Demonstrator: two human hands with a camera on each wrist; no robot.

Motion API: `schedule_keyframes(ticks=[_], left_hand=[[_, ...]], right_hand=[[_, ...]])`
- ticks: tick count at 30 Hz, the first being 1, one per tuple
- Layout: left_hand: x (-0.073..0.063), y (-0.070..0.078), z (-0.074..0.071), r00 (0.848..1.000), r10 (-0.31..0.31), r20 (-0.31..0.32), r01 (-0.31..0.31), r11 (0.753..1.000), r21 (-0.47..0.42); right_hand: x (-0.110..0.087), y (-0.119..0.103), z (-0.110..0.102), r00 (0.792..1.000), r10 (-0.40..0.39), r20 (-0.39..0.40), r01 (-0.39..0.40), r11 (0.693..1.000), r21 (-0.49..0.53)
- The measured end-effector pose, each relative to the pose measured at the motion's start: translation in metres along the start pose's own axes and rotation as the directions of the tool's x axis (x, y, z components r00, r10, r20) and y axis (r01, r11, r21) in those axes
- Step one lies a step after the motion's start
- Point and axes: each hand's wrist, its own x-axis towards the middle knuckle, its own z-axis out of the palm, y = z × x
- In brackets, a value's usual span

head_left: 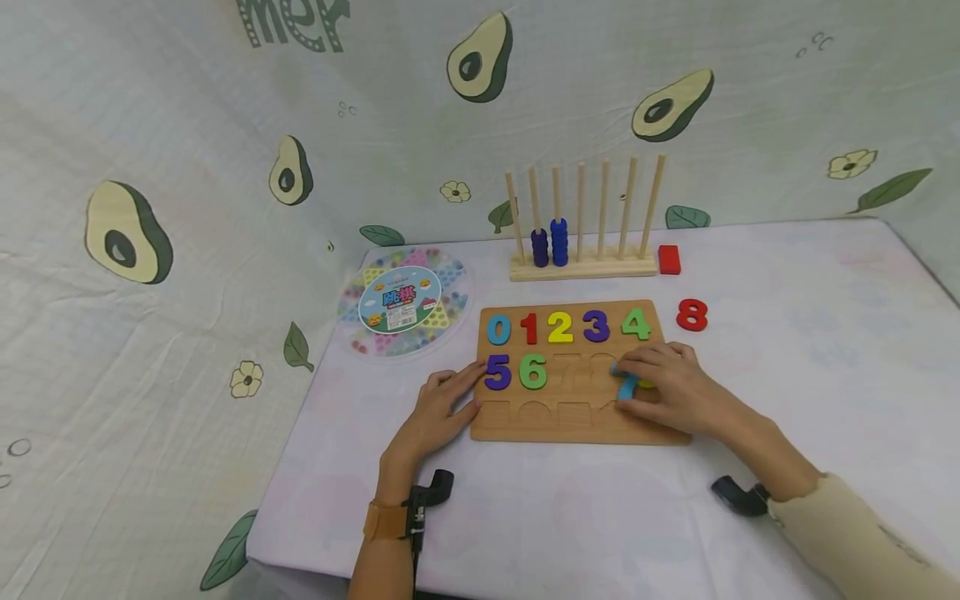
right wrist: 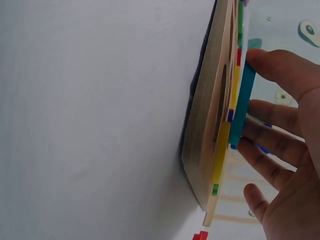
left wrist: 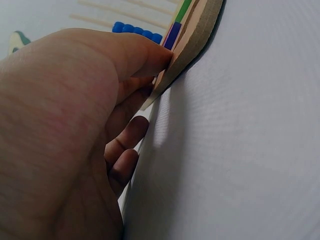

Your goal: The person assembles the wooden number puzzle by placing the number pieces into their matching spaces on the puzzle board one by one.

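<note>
My right hand [head_left: 675,385] pinches a blue number 7 piece [right wrist: 243,102] between thumb and fingertips, over the right part of the wooden number board [head_left: 577,425]. The blue piece stands tilted close over the board in the right wrist view. Under that hand a yellow piece [right wrist: 220,155] lies on the board, mostly hidden from the head view. My left hand [head_left: 442,408] rests against the board's left edge, thumb and forefinger touching it beside the purple 5 [head_left: 497,372]. Numbers 0 to 4 fill the top row, and a green 6 [head_left: 532,372] sits right of the 5.
A red 8 [head_left: 692,315] lies right of the board, with a red block [head_left: 670,259] behind it. At the back stands a wooden peg rack [head_left: 585,268] with blue and dark beads. A round clear game box [head_left: 401,302] lies back left.
</note>
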Motion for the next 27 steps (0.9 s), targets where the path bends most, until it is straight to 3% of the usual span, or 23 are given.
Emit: schedule_keyframes(ticks=[27], left_hand=[[0.001,0.003,-0.003,1.0,0.005,0.017,-0.005,1.0,0.006]], right_hand=[[0.024,-0.009,0.01,0.997,-0.07,-0.016,0.07,0.998,-0.001]])
